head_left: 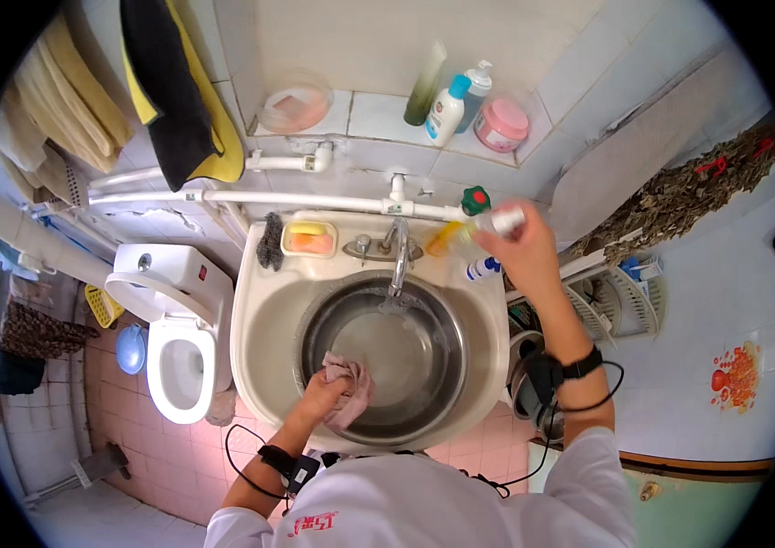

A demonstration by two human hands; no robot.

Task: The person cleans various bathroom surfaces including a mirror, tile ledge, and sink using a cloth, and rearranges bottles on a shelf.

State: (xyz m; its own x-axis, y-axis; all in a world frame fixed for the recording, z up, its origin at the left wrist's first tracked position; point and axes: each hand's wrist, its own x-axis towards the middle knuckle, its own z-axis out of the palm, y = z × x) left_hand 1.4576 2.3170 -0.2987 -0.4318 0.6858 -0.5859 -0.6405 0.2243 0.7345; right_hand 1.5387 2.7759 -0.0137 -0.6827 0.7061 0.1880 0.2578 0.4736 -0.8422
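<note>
My left hand (pixel 320 400) is closed around a crumpled pink cloth (pixel 351 391) above the near left part of a metal basin (pixel 457 365). The basin holds water and sits in the white sink (pixel 260 361), below a chrome faucet (pixel 400 260). At the sink's back right corner, my right hand (pixel 534 260) is closed on a clear bottle with a white top (pixel 493 225); it is slightly blurred. Beside that bottle are a yellow bottle (pixel 442 241) and a small white-and-blue bottle (pixel 481 268). My right fingertips are partly hidden.
A soap dish (pixel 309 239) and a dark scrubber (pixel 270 242) lie on the sink's back left corner. Several toiletry bottles, including a white one (pixel 446 114), line the ledge. A toilet (pixel 181 370) stands to the left, a dish rack (pixel 620 301) to the right.
</note>
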